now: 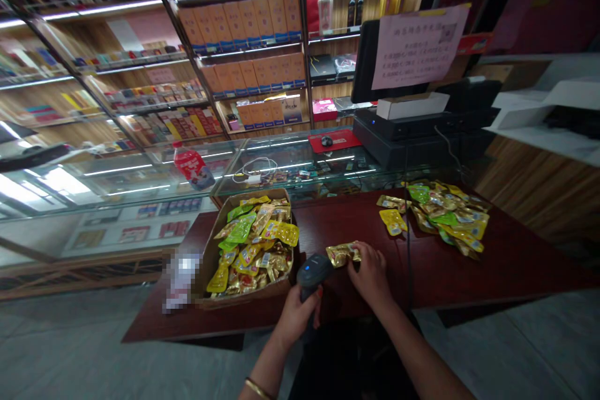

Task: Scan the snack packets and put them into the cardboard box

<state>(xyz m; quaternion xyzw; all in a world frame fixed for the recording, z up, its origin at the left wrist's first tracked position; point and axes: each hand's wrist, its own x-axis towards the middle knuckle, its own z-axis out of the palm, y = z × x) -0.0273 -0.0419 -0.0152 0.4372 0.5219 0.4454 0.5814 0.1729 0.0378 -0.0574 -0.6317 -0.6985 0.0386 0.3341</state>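
Note:
My left hand (pixel 299 312) is wrapped round the handle of a black barcode scanner (pixel 313 272), whose head shows a small blue light. Just right of the scanner head, a gold foil snack packet (pixel 338 255) is at the tabletop, its right end pinched by the fingers of my right hand (pixel 372 272). An open cardboard box (pixel 206 265) full of gold, yellow and green packets (pixel 255 244) stands to the left. A loose pile of similar packets (pixel 445 212) lies on the right, with a yellow packet (pixel 392 222) beside it.
The dark red table (pixel 510 262) backs onto a glass display counter (pixel 290 162). A monitor (pixel 368 62) with a paper notice stands behind, and its dark cable (pixel 407 250) hangs across the tabletop. A red-labelled bottle (pixel 191 165) sits on the glass at left.

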